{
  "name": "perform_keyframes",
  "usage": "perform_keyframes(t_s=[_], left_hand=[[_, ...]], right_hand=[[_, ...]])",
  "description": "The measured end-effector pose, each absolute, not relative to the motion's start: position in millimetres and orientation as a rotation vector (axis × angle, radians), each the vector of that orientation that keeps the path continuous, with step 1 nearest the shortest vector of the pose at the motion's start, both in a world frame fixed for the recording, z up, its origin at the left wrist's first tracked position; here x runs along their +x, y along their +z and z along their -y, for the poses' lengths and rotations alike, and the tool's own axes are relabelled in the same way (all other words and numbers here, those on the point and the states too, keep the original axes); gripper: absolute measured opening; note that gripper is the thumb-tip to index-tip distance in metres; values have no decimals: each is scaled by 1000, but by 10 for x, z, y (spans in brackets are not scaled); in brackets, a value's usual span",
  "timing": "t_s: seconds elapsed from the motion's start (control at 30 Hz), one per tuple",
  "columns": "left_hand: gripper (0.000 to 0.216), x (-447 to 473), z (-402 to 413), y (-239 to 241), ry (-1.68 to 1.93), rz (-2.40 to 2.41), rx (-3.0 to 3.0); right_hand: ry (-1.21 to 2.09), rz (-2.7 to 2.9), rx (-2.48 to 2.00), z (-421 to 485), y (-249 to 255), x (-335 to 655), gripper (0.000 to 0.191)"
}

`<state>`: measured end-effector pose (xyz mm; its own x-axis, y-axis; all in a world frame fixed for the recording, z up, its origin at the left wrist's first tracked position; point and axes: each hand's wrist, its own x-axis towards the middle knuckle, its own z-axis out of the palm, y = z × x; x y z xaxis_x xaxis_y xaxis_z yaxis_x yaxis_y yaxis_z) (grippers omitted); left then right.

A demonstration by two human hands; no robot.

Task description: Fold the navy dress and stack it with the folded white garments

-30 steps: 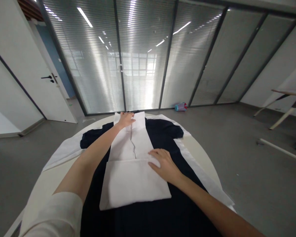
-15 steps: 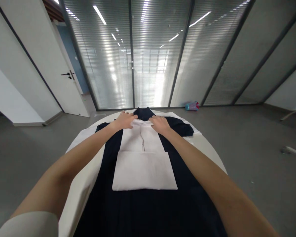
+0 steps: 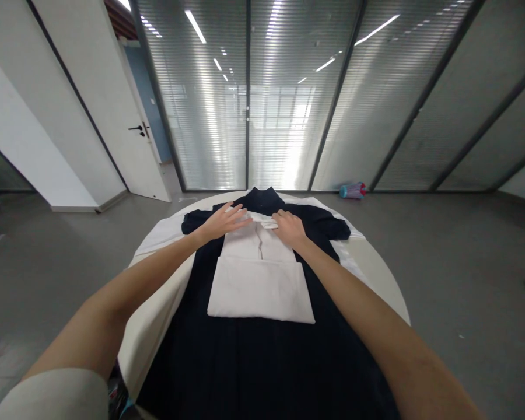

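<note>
A folded white garment [image 3: 261, 290] lies flat on a dark navy garment [image 3: 262, 367], its lower part doubled up into a wide panel and a slit running down its upper middle. At its far left corner, my left hand [image 3: 227, 220] is open, fingers spread over the cloth's edge; whether they touch it I cannot tell. My right hand [image 3: 289, 226] has its fingers closed around the far right corner, where the edge is bunched. The navy garment has short sleeves and a collar pointing away from me.
A round table with a cream cover [image 3: 378, 262] carries the clothes, and more white cloth [image 3: 161, 235] shows under the navy sleeves. On the floor by the glass partition [image 3: 280, 116] lies a blue and pink bundle [image 3: 352, 191]. A white door [image 3: 126, 116] stands ajar at left.
My left hand has let go of the white edge and spread its fingers. The right hand has pulled its corner slightly inward. The camera view has turned a little left.
</note>
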<state>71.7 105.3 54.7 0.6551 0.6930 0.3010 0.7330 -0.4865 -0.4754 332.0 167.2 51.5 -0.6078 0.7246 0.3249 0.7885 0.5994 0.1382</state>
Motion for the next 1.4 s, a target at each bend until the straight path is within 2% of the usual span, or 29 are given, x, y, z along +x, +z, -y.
perform_keyframes(t_s=[0.17,0.3,0.47,0.73,0.93,1.1,1.4], left_hand=[[33,939,-1192,630,-156,1341,-2068],[22,1158,-1114,568,-174,1413,-1989],[21,1250,-862,342,-90,1411,-2101],[14,1269,-590,287,-184,1599,-2026],[28,1285,-449,118,-175,1677,-2040],[39,1367,-487,178,-230,1630,-2041],[39,1535,-487,101,-228,1566,-2060]], right_hand=[[-433,2555,-1220,-1701,527,3330,18],[-488,2506,-1199,-1673,456,3411,19],[-479,2576,-1057,-1533,286,3532,27],[-512,2524,-972,-1266,300,3623,27],[-501,2593,-1015,-1094,92,3627,25],[-531,2517,-1041,-1159,142,3563,27],[-545,2632,-895,-1122,117,3603,23]])
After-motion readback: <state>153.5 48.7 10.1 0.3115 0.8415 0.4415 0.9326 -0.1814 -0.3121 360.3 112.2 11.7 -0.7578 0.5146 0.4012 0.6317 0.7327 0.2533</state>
